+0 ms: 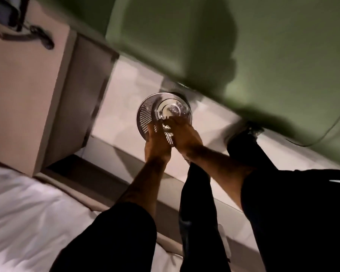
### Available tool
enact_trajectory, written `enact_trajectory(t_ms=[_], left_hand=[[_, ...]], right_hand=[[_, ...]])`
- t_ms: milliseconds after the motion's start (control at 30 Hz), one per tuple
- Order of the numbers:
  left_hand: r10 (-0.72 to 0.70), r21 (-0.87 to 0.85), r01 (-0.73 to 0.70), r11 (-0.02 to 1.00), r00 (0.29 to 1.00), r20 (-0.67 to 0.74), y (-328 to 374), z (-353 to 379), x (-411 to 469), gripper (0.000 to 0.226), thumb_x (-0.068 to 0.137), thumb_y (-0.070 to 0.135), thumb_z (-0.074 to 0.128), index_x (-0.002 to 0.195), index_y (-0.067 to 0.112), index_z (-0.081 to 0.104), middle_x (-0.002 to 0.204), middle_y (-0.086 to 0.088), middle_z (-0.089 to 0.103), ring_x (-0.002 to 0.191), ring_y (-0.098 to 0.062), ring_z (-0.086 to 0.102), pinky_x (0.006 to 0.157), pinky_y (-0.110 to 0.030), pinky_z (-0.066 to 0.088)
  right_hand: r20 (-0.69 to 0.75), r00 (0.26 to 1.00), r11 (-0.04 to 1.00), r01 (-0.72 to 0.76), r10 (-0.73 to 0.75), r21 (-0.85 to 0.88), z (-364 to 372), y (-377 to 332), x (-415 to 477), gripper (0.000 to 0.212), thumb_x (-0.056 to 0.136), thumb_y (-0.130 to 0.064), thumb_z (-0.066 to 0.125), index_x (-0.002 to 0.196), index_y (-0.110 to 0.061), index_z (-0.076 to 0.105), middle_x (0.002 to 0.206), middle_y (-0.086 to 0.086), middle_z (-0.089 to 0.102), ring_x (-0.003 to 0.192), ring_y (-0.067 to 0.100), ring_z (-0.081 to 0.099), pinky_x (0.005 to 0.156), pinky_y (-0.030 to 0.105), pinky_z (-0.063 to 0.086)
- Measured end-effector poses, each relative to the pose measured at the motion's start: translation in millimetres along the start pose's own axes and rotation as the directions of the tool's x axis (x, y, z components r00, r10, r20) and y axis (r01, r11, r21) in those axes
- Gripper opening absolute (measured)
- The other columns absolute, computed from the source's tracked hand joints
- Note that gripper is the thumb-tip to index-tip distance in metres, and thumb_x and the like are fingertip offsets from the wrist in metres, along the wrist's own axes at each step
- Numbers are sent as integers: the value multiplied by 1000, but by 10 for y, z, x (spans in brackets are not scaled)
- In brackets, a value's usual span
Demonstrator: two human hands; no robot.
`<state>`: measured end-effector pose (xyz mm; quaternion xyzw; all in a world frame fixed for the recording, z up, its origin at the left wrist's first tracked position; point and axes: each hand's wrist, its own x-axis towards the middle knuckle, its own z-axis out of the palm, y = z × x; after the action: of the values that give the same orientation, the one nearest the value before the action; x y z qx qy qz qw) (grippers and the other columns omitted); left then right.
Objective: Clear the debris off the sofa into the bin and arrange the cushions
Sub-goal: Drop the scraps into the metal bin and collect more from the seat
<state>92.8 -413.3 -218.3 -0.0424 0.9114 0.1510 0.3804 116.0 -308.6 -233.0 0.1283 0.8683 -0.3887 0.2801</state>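
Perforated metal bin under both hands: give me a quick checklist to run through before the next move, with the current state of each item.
1. Both hands over the round perforated metal bin: ok; left hand and right hand are above its opening.
2. Debris released from hands: cannot tell; fingers overlap and the picture is blurred.
3. Bin upright on the pale floor: ok, opening faces up.
4. Something already inside bin: ok, crumpled clear material shows at the bottom.
5. Green sofa seat free of debris: cannot tell; only part shows, blurred.
6. Cushions arranged: cannot tell; none in view.
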Motion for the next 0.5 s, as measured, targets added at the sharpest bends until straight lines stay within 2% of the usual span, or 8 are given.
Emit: enact_trajectory(t_ms=[100,200,267,333,367,433,500], left_hand=[[-1,-109,-1,994,1000,-16,39,38,-30,64,94,1,44,154,21,31,152,-7,42,132,-36,50,107,-51,45],[54,-115,-59,992,997,-48,191,16,-116,59,97,3,41,154,17,33,156,-9,42,139,-34,43,115,-50,38],[180,8,-180,984,983,-42,359,-6,-136,56,95,2,43,150,15,39,159,-11,38,140,-35,43,113,-51,39],[336,189,-329,925,942,-6,622,-12,-126,60,91,1,46,149,13,41,160,-12,36,141,-34,42,113,-47,38],[395,238,-381,893,919,-12,757,-29,-121,60,88,1,50,146,13,46,157,-14,40,137,-35,46,111,-45,40],[515,231,-489,841,855,-64,1184,-34,-110,56,79,-3,61,133,10,60,140,-18,55,117,-39,61,97,-45,49],[640,217,-609,763,758,-126,1660,-17,-95,48,75,-5,64,121,9,66,126,-19,61,102,-39,65,87,-44,51]], right_hand=[[26,999,999,40,-41,26,-62,147,-133,61,95,-2,56,151,-25,50,163,3,41,151,28,36,118,41,40],[-35,998,999,49,-49,18,-216,256,-342,62,89,1,58,145,-26,56,158,3,48,141,30,48,105,45,54],[-102,995,999,11,-14,-31,-379,344,-520,58,87,-6,65,141,-24,59,152,3,53,130,30,56,95,43,58],[-181,983,998,-49,41,-38,-620,501,-685,53,89,-9,64,139,-22,60,150,4,53,126,31,57,97,43,58],[-231,971,997,-67,59,-26,-725,585,-755,51,89,-8,63,138,-21,60,147,6,55,125,32,57,101,44,55],[-365,926,994,-112,99,-16,-1058,844,-923,49,87,-6,64,135,-17,63,139,10,59,120,33,57,106,42,47],[-509,847,987,-159,153,31,-1458,1130,-1069,46,84,-2,67,128,-12,66,132,11,61,118,33,55,105,40,44]])
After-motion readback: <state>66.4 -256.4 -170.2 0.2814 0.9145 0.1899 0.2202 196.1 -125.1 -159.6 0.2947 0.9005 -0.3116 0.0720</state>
